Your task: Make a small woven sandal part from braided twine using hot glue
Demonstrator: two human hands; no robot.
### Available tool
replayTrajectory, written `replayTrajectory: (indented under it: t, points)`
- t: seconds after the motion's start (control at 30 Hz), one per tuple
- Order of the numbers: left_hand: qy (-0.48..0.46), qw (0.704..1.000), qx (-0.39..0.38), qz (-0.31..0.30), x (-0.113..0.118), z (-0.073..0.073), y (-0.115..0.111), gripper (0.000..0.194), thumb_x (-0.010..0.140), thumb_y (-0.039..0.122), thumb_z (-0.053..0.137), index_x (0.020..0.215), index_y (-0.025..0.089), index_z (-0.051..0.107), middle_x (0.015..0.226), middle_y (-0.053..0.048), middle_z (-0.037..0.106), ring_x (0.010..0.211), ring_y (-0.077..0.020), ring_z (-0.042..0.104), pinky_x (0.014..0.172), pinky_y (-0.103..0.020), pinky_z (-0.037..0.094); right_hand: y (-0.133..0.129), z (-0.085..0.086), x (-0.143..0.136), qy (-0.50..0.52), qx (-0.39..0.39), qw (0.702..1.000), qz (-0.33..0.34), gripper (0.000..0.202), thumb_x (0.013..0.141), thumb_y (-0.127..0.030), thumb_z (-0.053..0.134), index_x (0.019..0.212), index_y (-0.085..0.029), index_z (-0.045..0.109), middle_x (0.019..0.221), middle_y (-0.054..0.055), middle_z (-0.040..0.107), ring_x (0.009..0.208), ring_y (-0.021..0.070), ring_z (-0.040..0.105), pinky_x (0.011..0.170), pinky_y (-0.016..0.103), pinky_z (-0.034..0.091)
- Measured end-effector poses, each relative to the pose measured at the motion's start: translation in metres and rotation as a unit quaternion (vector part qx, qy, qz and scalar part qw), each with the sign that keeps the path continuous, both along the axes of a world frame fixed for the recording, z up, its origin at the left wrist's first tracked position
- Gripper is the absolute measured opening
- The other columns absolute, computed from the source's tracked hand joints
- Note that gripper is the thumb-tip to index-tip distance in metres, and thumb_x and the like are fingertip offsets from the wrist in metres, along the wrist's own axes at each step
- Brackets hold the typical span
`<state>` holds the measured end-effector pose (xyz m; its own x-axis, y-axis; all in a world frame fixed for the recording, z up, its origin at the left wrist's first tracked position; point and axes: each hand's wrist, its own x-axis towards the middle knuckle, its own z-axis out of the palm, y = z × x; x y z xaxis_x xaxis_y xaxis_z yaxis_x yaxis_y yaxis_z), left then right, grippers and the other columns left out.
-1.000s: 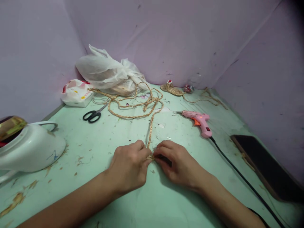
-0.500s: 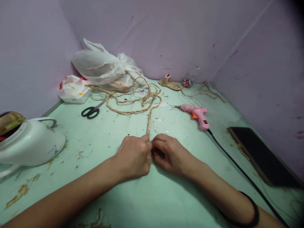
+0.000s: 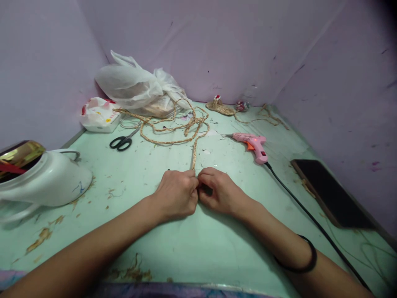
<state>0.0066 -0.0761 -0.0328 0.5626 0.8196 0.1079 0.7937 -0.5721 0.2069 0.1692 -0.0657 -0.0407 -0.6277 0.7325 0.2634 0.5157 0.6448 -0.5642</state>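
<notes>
A long braided straw cord (image 3: 194,155) lies in loose loops on the pale green table, and one end runs straight toward me into my fingers. My left hand (image 3: 178,193) is closed round that end, knuckles up. Touching it on the right, my right hand (image 3: 218,191) has thumb and fingertips pressed together; what they pinch is hidden. Beyond the hands, black-handled scissors (image 3: 121,142) lie left of the cord loops. A pink glue gun (image 3: 252,145) rests on its side to the right, with a small light glowing.
White pot (image 3: 58,178) with things in it at left; small white box (image 3: 101,118) and tied plastic bag (image 3: 133,85) at back left. Woven straw piece (image 3: 220,107) by the back wall. Dark phone (image 3: 331,192) at right, near the glue gun's black cable (image 3: 297,203).
The camera view has shifted slightly, so the table's near edge now shows. Both hands keep almost the same pose at the cord end.
</notes>
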Motion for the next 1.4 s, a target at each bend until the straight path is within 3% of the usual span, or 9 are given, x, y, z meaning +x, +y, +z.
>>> replayTrajectory:
  t: [0.13,0.27,0.4,0.57,0.7,0.87,1.03,1.23,1.4]
  points:
    - [0.011,1.000,-0.027,0.001,-0.007,0.006,-0.003,0.019,0.079,0.023,0.044,0.077,0.018,0.063,0.076,-0.002,0.060,0.064,-0.0168,0.056,0.054,-0.029,0.034,-0.002,0.001,-0.002,-0.028,-0.005,0.999,-0.023,0.011,0.065,-0.005,0.049,0.063,-0.016,0.049,0.068,0.002,0.049,0.067,0.0146,0.046,0.059,0.025,0.037]
    - [-0.074,0.995,-0.057,0.035,-0.024,0.018,-0.006,0.022,0.077,0.027,0.054,0.096,0.021,0.062,0.081,-0.001,0.061,0.067,-0.0152,0.056,0.060,-0.027,0.039,-0.002,0.002,-0.002,-0.025,-0.036,0.999,-0.031,0.015,0.067,-0.003,0.049,0.073,-0.015,0.057,0.074,0.004,0.055,0.072,0.0150,0.050,0.064,0.025,0.040]
    - [-0.103,0.991,-0.065,0.056,-0.027,0.022,-0.007,0.015,0.079,0.026,0.051,0.084,0.022,0.065,0.075,0.000,0.060,0.064,-0.0129,0.055,0.058,-0.025,0.038,-0.001,0.005,0.001,-0.013,-0.054,0.998,-0.019,0.018,0.068,-0.003,0.049,0.076,-0.014,0.060,0.076,0.004,0.057,0.073,0.0148,0.051,0.066,0.025,0.041]
    - [-0.006,0.995,-0.056,0.086,-0.010,0.012,-0.010,0.021,0.080,0.025,0.045,0.076,0.023,0.065,0.070,-0.001,0.059,0.062,-0.0153,0.055,0.054,-0.027,0.034,0.000,0.005,0.002,-0.011,-0.038,0.999,-0.014,0.012,0.071,-0.007,0.052,0.075,-0.013,0.062,0.075,0.005,0.057,0.073,0.0157,0.051,0.066,0.026,0.041]
    - [0.036,0.998,-0.035,0.043,-0.004,0.009,-0.006,0.022,0.078,0.023,0.043,0.067,0.020,0.062,0.067,-0.002,0.058,0.058,-0.0155,0.053,0.052,-0.028,0.032,0.002,0.005,0.002,-0.028,-0.027,0.999,-0.008,0.011,0.068,-0.006,0.052,0.068,-0.014,0.060,0.071,0.004,0.055,0.067,0.0147,0.050,0.062,0.026,0.041]
    - [0.024,0.999,-0.002,-0.049,-0.007,0.008,0.007,0.017,0.072,0.017,0.046,0.064,0.017,0.061,0.064,-0.002,0.058,0.056,-0.0140,0.051,0.052,-0.027,0.033,0.007,0.001,0.004,-0.012,-0.002,0.998,0.056,0.011,0.068,-0.005,0.051,0.067,-0.014,0.058,0.070,0.005,0.056,0.068,0.0158,0.051,0.063,0.026,0.042]
    - [0.022,0.994,0.027,-0.099,-0.012,0.003,0.006,0.018,0.074,0.017,0.045,0.064,0.017,0.060,0.062,-0.002,0.057,0.055,-0.0143,0.051,0.052,-0.027,0.034,0.009,-0.001,0.010,0.007,0.013,0.997,0.075,0.013,0.076,-0.007,0.051,0.075,-0.014,0.061,0.079,0.007,0.062,0.077,0.0173,0.054,0.071,0.030,0.042]
    - [-0.059,0.998,0.014,-0.020,-0.030,0.013,-0.010,0.023,0.080,0.026,0.049,0.099,0.021,0.061,0.072,-0.001,0.060,0.060,-0.0142,0.053,0.056,-0.027,0.037,0.005,0.005,0.015,-0.027,0.019,0.999,0.037,0.015,0.080,-0.010,0.055,0.088,-0.019,0.064,0.087,0.005,0.062,0.083,0.0182,0.054,0.076,0.034,0.038]
    - [-0.008,0.988,-0.107,0.113,-0.039,0.031,-0.005,0.015,0.075,0.027,0.055,0.087,0.023,0.063,0.073,0.001,0.061,0.064,-0.0148,0.055,0.059,-0.027,0.037,0.004,0.005,0.014,-0.031,0.005,0.999,0.035,0.016,0.078,-0.009,0.052,0.086,-0.019,0.063,0.085,0.006,0.061,0.083,0.0194,0.053,0.076,0.036,0.037]
